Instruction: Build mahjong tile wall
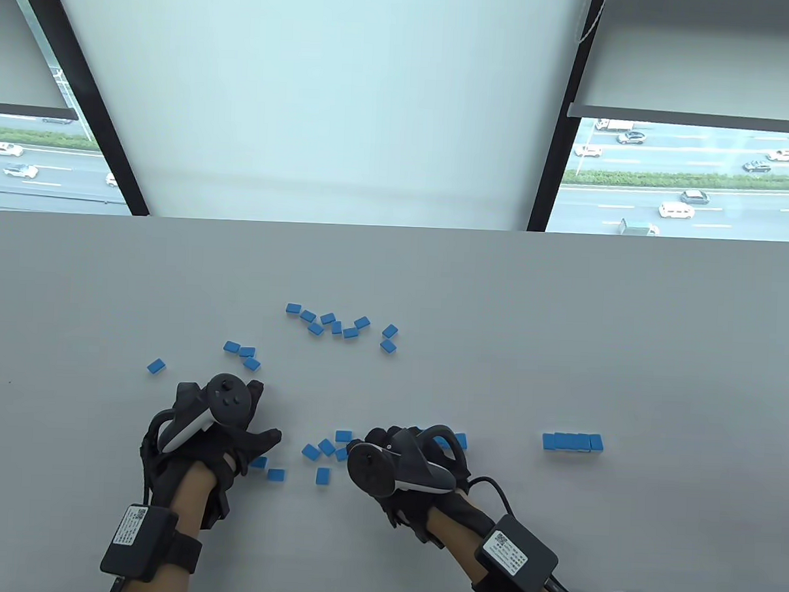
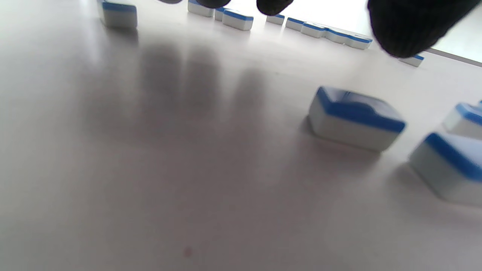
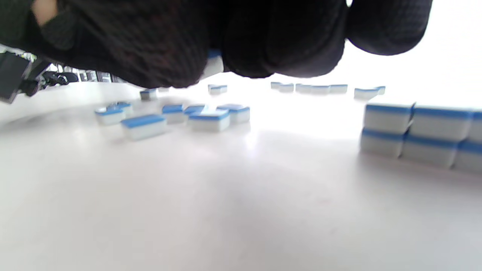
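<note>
Two stacked rows of tile wall point(image 3: 421, 135) cut off at frame edge; right hand point(image 1: 403, 470) pinching a half-hidden tile point(image 3: 214, 62); left hand point(image 1: 215, 425) relaxed, holding nothing.

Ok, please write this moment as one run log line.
left hand: open, above table | right hand: grips tile | wall: two layers, short | loose tiles: scattered

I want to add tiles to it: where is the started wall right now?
In the table view, the wall stands right of the right hand, apart from the loose tiles.
</note>
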`<action>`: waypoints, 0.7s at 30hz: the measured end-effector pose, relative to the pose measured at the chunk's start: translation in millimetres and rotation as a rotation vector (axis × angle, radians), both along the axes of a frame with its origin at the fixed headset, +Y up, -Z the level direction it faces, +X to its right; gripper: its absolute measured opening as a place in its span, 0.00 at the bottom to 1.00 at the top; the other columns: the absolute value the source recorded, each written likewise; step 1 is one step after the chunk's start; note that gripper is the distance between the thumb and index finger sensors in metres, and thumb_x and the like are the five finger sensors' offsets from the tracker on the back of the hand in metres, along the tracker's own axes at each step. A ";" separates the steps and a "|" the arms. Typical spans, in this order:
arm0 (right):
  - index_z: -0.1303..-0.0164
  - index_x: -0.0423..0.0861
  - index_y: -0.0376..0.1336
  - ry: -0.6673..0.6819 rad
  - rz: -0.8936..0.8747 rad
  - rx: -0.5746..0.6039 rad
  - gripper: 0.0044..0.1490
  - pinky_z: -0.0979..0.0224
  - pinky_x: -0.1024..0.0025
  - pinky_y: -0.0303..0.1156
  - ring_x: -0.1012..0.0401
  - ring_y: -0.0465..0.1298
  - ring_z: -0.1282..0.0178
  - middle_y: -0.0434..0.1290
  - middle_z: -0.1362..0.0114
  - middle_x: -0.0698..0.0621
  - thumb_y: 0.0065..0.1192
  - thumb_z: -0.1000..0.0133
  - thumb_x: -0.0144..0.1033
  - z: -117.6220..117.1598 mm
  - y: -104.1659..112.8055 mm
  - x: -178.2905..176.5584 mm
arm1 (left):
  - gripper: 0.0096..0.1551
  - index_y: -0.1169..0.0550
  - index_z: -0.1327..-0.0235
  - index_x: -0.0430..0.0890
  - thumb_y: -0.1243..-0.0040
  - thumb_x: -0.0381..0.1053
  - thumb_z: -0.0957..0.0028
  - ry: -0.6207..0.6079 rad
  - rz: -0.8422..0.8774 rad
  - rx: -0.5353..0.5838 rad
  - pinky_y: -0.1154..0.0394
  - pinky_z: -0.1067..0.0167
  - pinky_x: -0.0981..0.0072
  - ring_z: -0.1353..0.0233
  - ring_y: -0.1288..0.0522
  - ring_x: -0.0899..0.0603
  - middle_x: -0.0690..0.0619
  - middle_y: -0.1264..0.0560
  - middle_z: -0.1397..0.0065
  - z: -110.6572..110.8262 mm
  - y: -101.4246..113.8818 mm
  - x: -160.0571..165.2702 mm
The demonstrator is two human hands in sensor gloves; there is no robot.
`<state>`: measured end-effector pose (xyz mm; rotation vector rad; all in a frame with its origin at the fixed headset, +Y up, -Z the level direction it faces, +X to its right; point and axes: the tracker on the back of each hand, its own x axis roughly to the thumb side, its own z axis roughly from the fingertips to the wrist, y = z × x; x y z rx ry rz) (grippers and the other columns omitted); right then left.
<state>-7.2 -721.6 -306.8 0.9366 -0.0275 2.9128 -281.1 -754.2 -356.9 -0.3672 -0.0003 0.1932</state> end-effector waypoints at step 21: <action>0.37 0.47 0.64 -0.300 0.041 0.094 0.37 0.45 0.50 0.74 0.54 0.78 0.58 0.73 0.43 0.49 0.72 0.56 0.43 -31.0 24.2 82.9 | 0.55 0.48 0.19 0.59 0.46 0.77 0.58 -0.008 0.007 -0.005 0.57 0.32 0.21 0.18 0.54 0.28 0.45 0.53 0.14 -0.1 -1.6 1.5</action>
